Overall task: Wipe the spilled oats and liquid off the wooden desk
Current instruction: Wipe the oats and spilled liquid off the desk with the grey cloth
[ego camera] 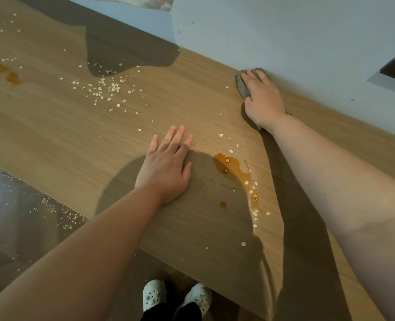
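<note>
White clogs [153, 294] stand below the wooden desk [53, 126], where the left hand [166, 167] lies flat, fingers straight, beside the amber liquid [229, 167]. Farther back, by the wall, the right hand [263, 100] presses a grey cloth [241, 85], fingers laid flat over it. Wiping looks barely begun, so the next move is probably to drag the cloth through the liquid and the oats [108, 88]; no writing shows.

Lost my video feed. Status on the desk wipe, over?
Right hand presses grey cloth by the wall. Left hand flat on desk. Puddle and oats not yet wiped. Nothing in the way.
</note>
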`<action>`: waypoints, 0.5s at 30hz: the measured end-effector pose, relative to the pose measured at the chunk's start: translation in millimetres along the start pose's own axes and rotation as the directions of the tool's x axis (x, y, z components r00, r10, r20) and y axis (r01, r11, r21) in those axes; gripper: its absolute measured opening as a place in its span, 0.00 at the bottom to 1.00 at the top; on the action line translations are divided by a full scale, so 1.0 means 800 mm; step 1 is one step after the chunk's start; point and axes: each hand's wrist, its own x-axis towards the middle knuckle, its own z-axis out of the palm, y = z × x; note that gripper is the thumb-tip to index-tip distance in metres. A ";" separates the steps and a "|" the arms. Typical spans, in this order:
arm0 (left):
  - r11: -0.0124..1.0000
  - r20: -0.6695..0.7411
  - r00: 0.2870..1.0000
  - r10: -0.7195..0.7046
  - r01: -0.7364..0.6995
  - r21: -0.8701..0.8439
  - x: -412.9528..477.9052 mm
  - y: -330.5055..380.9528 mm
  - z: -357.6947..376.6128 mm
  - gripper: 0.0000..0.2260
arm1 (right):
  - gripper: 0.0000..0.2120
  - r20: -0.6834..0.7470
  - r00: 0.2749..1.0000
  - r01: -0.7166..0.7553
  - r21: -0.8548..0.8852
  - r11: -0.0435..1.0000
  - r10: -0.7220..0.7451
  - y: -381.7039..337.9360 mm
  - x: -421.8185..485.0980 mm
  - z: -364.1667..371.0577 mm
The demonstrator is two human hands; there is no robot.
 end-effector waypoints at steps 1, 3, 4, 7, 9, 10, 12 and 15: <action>1.000 0.003 1.000 -0.001 0.001 0.000 0.000 0.000 0.000 0.27 | 0.29 0.019 0.999 0.026 0.023 0.999 -0.026 -0.001 0.005 0.000; 1.000 0.003 1.000 -0.002 0.002 -0.005 -0.001 0.000 -0.001 0.27 | 0.31 0.094 0.992 0.071 0.081 0.994 -0.079 -0.003 0.020 -0.001; 1.000 0.000 1.000 -0.003 0.003 -0.007 0.000 0.000 -0.002 0.27 | 0.33 0.139 0.985 0.091 0.102 0.991 -0.104 -0.004 0.027 -0.001; 1.000 0.008 1.000 -0.009 0.009 -0.005 0.000 0.001 -0.003 0.28 | 0.36 0.245 0.955 0.133 0.143 0.981 -0.165 -0.007 0.030 0.000; 1.000 0.013 1.000 -0.011 0.011 -0.009 0.000 0.001 -0.004 0.28 | 0.34 0.293 0.933 0.164 0.165 0.973 -0.207 -0.009 0.007 -0.002; 1.000 0.013 1.000 -0.011 0.011 -0.010 0.000 0.001 -0.004 0.27 | 0.33 0.324 0.921 0.166 0.174 0.971 -0.216 -0.010 -0.010 -0.005; 1.000 0.014 1.000 -0.009 0.010 -0.013 0.000 0.001 -0.005 0.27 | 0.35 0.388 0.897 0.154 0.179 0.972 -0.213 -0.003 -0.044 -0.014; 1.000 0.016 1.000 -0.009 0.010 -0.014 0.000 0.001 -0.003 0.27 | 0.36 0.372 0.904 0.176 0.130 0.976 -0.212 0.017 -0.065 -0.027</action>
